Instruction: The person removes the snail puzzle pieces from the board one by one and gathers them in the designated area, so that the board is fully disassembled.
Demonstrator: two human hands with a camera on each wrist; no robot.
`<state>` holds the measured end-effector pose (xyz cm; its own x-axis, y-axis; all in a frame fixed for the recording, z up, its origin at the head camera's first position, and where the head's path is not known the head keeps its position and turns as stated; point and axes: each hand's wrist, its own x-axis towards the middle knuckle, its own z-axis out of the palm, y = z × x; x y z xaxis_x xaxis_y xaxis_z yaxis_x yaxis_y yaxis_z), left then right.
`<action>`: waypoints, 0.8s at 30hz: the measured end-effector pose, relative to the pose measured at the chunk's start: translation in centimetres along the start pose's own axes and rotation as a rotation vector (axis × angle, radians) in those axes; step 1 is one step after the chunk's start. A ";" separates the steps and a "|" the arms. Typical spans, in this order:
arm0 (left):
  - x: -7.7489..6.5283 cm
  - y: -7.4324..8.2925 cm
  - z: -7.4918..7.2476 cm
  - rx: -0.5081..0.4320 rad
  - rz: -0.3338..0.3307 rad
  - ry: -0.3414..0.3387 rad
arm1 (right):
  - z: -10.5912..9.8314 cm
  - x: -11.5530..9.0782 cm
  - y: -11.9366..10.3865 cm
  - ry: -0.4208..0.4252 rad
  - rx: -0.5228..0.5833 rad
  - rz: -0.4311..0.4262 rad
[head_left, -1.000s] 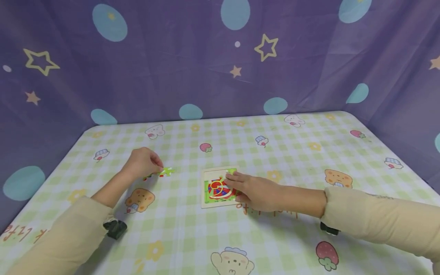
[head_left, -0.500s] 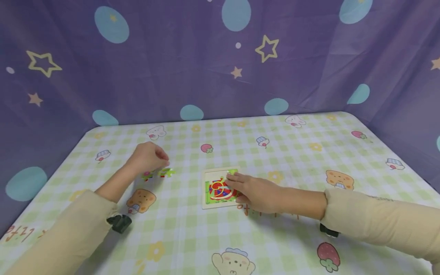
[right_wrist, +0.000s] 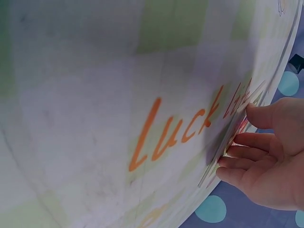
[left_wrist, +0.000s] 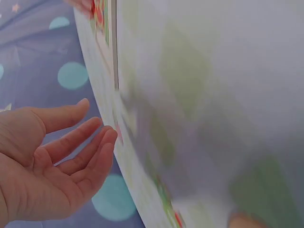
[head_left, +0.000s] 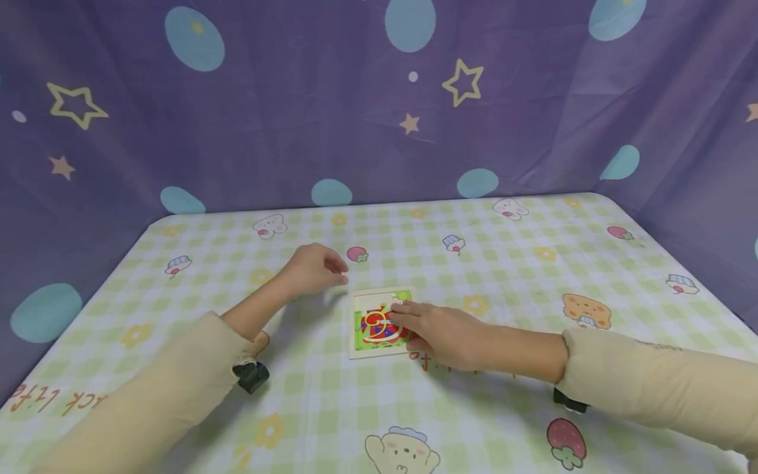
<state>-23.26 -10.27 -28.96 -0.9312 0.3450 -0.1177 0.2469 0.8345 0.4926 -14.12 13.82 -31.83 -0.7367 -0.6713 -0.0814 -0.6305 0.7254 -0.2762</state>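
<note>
The squarish puzzle board (head_left: 368, 301), with no clear long axis, lay to the right of the left hand (head_left: 314, 268) and closer to the person, near but not touching; that hand hung above the tablecloth (head_left: 314, 388), thumb spread from loosely bent fingers, nothing visible between them. The right hand (head_left: 447, 332) was nearer, its extended fingers resting on the puzzle board's right side.

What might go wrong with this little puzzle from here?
Two possible risks. The right hand rests on the right side of the puzzle board, so an uneven push might slide it. What look like loose green-and-red pieces, blurred in the left wrist view, could be knocked by the left hand passing over.
</note>
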 end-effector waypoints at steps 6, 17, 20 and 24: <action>0.2 2.1 1.7 -0.012 0.058 -0.043 | 0.2 -0.5 0.2 0.028 -0.016 -0.042; -0.4 4.4 4.4 -0.063 0.107 -0.106 | 0.1 -0.8 0.4 0.036 -0.028 -0.072; -0.6 4.8 4.8 -0.053 0.126 -0.110 | 0.1 -0.8 0.4 0.036 -0.015 -0.075; -0.8 5.1 5.1 -0.040 0.141 -0.117 | 0.1 -0.8 0.4 0.027 -0.009 -0.073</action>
<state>-19.90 -4.09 -30.73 -0.8501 0.5067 -0.1434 0.3596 0.7575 0.5449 -13.77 14.69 -31.94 -0.6949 -0.7182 -0.0352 -0.6849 0.6759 -0.2722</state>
